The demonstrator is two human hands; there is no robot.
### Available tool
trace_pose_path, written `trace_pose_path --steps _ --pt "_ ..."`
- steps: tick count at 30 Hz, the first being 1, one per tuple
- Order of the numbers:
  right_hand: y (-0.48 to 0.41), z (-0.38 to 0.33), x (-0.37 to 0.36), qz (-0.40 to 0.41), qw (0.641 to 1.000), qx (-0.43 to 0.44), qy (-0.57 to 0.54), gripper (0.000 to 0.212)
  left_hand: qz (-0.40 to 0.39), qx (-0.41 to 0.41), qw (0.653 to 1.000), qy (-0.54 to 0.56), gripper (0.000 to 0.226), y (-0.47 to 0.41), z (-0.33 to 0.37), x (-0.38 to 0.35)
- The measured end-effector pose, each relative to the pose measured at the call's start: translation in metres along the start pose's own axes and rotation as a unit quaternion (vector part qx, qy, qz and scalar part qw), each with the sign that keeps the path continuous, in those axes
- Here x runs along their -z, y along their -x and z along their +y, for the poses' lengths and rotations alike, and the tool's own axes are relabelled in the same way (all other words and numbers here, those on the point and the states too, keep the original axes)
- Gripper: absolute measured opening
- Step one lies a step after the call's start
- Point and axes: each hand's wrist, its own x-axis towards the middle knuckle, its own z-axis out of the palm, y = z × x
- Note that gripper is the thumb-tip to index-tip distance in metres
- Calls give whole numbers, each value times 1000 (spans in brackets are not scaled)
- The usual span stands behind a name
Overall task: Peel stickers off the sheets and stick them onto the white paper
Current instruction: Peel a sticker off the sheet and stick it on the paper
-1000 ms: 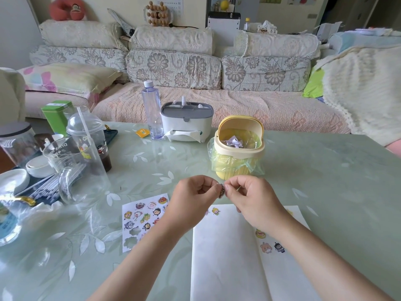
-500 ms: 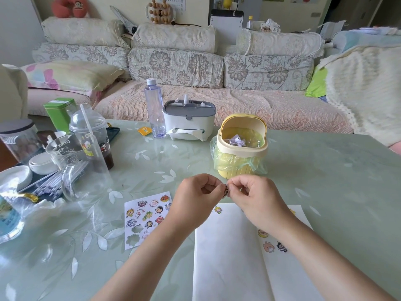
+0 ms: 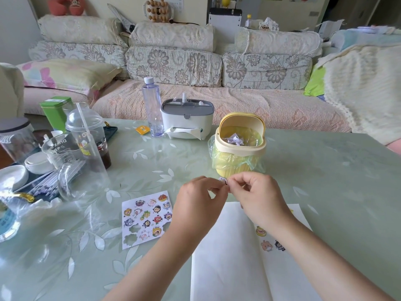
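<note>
Pinching one tiny sticker [image 3: 223,180] between left hand [image 3: 197,205] and right hand [image 3: 260,198], both close together, it could totally fold onto itself if either slips.

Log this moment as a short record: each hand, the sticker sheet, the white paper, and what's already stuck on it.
left hand: pinches a sticker at its fingertips
right hand: pinches the same sticker
sticker sheet: flat on the table, left of the white paper, several gaps
white paper: flat beneath the forearms
stuck stickers: at least three, on the paper's right part
</note>
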Motion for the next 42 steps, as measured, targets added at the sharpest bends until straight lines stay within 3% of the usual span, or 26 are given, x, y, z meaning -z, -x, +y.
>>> trace_pose_path --steps 4,7,16,24,29,37,42 --pt "0 5 0 7 999 29 39 15 -35 110 990 86 26 1 7 2" --pt "1 6 1 4 997 49 58 13 -39 135 983 114 17 0 7 1" --pt "3 2 4 1 991 80 107 11 -29 87 994 60 19 1 6 1" --pt "0 -1 6 -33 999 -27 7 18 -47 31 997 44 29 -4 4 2" --pt "0 -5 9 -66 994 -73 -57 13 -86 41 991 93 27 -5 4 7" --pt "-2 -5 10 -44 984 -103 -137 13 -128 100 966 199 16 -8 2 11" --pt "0 -6 11 -16 993 -79 -83 16 -148 149 950 230 16 -8 3 10"
